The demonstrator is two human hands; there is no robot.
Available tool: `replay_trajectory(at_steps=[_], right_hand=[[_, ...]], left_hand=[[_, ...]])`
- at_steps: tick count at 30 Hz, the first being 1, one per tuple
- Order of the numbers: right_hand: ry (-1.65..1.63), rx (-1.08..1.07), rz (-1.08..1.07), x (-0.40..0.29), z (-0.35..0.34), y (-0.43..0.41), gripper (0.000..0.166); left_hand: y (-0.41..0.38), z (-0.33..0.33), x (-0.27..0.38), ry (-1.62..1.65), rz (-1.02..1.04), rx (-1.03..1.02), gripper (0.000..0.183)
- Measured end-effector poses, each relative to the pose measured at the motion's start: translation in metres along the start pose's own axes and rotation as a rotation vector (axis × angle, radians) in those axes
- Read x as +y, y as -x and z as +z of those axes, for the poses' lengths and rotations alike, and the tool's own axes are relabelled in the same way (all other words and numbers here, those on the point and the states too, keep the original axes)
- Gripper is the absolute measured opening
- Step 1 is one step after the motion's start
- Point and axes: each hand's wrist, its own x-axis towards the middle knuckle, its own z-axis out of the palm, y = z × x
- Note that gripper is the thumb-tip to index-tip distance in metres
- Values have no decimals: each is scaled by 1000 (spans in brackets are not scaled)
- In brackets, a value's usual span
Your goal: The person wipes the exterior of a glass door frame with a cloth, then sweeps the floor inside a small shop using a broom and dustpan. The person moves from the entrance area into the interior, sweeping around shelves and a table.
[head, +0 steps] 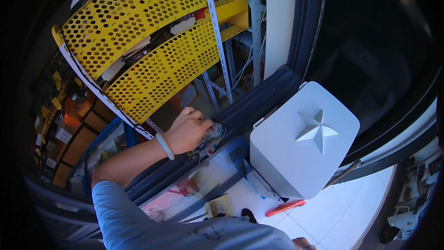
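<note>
My left hand (189,130), with a pale bangle at the wrist, grips a crumpled multicoloured rag (212,139). It presses the rag against a dark window frame rail (239,116) that runs diagonally across the view. Below that rail is a glass pane (208,177) with reflections in it. At the bottom edge only a small part of my right hand (301,242) shows, with a band at the wrist; its fingers cannot be made out. A white box (277,152) with a raised star on its lid stands to the right of the rag.
Yellow perforated shelf panels (166,62) on slotted metal uprights rise beyond the rail. Stocked wooden shelving (78,146) lies at the far left. On the white tiled floor are a dustpan (225,203) and a red brush-like object (286,208). A white scooter (404,220) stands lower right.
</note>
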Motion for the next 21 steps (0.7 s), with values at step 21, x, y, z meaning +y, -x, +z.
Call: replay_trajectory(at_steps=[21], right_hand=[[-93, 67, 102, 37, 7, 47, 30]], left_hand=[[-330, 67, 29, -32, 65, 11, 47]])
